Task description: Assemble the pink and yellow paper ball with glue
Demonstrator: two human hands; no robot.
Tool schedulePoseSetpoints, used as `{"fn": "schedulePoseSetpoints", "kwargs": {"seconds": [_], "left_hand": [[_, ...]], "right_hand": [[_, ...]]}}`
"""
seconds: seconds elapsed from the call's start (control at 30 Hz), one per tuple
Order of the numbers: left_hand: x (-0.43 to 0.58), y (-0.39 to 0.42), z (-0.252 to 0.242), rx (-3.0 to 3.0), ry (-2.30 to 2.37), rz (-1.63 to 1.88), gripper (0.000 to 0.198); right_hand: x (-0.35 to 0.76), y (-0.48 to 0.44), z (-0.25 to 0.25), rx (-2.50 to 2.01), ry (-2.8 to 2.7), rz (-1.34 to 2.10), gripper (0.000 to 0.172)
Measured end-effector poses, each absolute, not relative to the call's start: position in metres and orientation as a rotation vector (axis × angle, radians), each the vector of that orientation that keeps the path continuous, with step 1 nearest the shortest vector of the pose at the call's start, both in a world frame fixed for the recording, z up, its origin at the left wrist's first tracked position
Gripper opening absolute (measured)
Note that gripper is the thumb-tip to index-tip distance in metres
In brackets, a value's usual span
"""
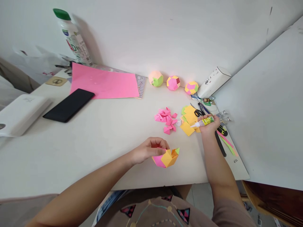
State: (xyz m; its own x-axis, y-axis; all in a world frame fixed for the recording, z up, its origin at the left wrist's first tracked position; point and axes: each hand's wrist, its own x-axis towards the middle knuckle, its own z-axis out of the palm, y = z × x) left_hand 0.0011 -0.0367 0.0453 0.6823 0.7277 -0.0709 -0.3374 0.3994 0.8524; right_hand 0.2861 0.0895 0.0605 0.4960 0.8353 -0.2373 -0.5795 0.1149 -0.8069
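My left hand (152,148) grips the rim of a partly built paper ball (167,158) with pink and yellow faces, its top open and a green tip at the right. In my right hand (210,126) lies a glue bottle (205,121) with a yellow-green label, its white nozzle pointing left above yellow paper squares (188,128). Folded pink paper pieces (167,118) are heaped between the two hands, farther back. Three finished paper balls stand along the wall: a peach and green one (156,78), a pink and yellow one (173,83) and another (191,88).
Black scissors (198,112), pens and a cutter (222,130) lie around my right hand. A white box (214,82) leans at the back right corner. Pink paper (104,82), a black phone (69,105), a white device (22,113) and a green-capped bottle (73,39) occupy the left side.
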Motion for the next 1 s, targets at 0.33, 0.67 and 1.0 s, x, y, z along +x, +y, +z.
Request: {"fn": "schedulePoseSetpoints", "kwargs": {"seconds": [0.33, 0.67, 1.0], "left_hand": [[0.002, -0.036, 0.042, 0.940, 0.508, 0.691, 0.017], [0.002, -0.037, 0.046, 0.946, 0.494, 0.692, 0.016], [0.003, -0.037, 0.042, 0.930, 0.478, 0.698, 0.016]], "right_hand": [[0.297, 0.090, 0.059, -0.937, -0.449, 1.031, 0.030], [0.298, 0.082, 0.065, -0.803, -0.422, 1.178, 0.010], [0.290, 0.076, 0.103, -0.582, -0.663, 1.059, 0.007]]}}
